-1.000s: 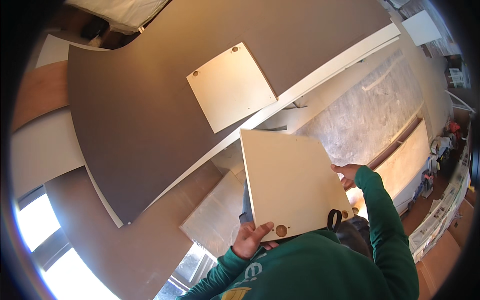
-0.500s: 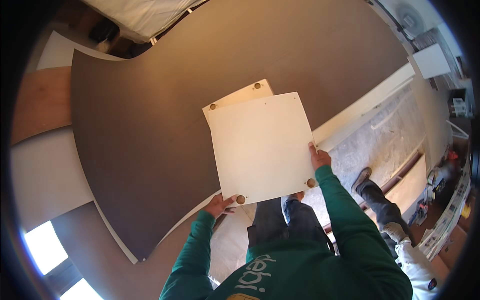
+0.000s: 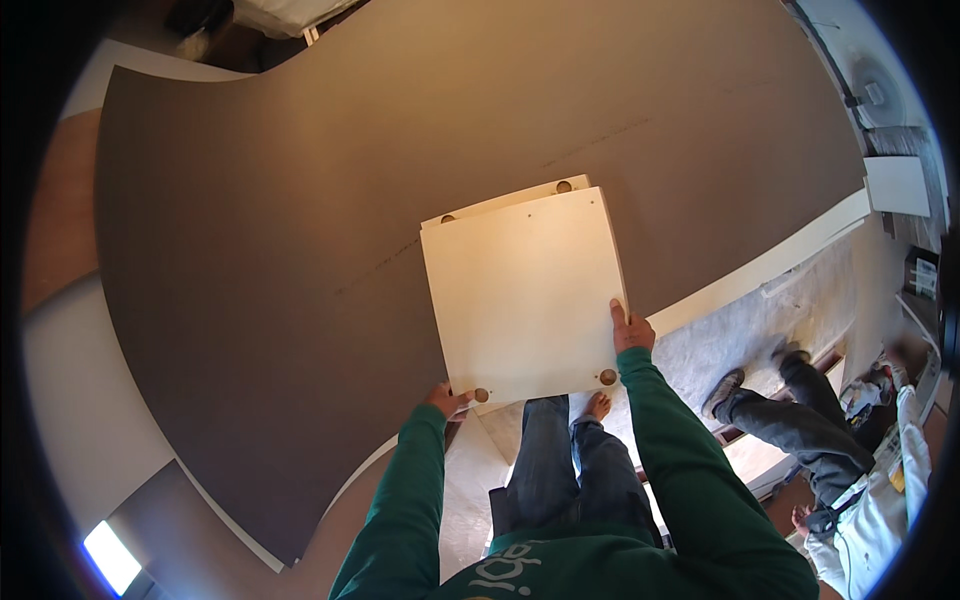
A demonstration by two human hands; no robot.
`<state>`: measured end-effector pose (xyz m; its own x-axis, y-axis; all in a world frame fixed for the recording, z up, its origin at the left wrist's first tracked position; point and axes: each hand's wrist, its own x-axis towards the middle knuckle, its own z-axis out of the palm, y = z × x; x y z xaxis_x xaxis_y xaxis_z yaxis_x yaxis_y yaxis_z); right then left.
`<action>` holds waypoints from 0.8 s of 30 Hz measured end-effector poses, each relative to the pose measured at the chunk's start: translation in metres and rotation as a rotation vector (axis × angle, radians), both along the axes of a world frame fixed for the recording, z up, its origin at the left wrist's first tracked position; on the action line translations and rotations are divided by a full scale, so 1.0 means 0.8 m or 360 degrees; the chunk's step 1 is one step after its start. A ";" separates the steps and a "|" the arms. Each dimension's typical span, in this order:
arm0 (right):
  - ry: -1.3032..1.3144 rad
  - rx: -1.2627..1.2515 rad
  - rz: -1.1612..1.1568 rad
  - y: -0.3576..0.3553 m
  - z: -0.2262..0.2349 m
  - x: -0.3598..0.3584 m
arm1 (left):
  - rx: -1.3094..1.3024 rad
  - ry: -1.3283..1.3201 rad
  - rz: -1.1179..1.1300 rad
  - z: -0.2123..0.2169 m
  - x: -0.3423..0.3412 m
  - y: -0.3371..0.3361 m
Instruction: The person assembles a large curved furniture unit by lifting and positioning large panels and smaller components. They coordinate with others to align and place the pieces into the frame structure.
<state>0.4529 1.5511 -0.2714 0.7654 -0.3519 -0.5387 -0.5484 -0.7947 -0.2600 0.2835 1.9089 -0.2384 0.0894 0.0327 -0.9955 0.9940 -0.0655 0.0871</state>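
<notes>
A square cream board (image 3: pixel 522 295) with round holes near its front corners lies over a second cream board (image 3: pixel 515 202), whose far edge and two round holes show beyond it. Gripping the top board's front left corner is my left hand (image 3: pixel 447 401), with the thumb near a hole. On the right edge, my right hand (image 3: pixel 630 330) holds the board with its thumb on top; its other fingers are mostly hidden. Beneath both boards spreads a large brown sheet (image 3: pixel 270 250). How many boards are stacked cannot be made out.
A person (image 3: pixel 860 500) in dark trousers and a light top is at the right, on the floor side. A strip of pale edge (image 3: pixel 760 262) runs along the brown sheet's right side. Further pale and reddish panels (image 3: pixel 95 380) lie at the left. A fan (image 3: pixel 878 92) stands far right.
The top board has turned slightly and now lines up more closely with the board under it. The view has shifted left and the person at the right has stepped further into view.
</notes>
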 end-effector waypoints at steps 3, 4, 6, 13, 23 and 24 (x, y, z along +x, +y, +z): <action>-0.0036 -0.0012 -0.0039 0.005 -0.015 0.011 | 0.0080 -0.0031 -0.0069 -0.012 0.019 0.001; -0.0096 0.0008 -0.0051 0.006 -0.020 0.014 | 0.0115 -0.0037 -0.0089 -0.015 0.025 0.000; -0.0208 0.0046 -0.0075 0.007 -0.026 0.020 | 0.0132 -0.0047 -0.0105 -0.022 0.030 -0.002; 0.0151 0.0032 0.0185 0.002 -0.043 0.045 | 0.0510 -0.0179 -0.0168 -0.082 0.001 -0.014; 0.0182 0.0434 0.0022 0.006 -0.072 0.034 | 0.0660 -0.0312 -0.0204 -0.138 -0.026 -0.029; 0.0167 0.0382 0.0036 0.003 -0.075 0.031 | 0.0597 -0.0311 -0.0249 -0.136 -0.023 -0.029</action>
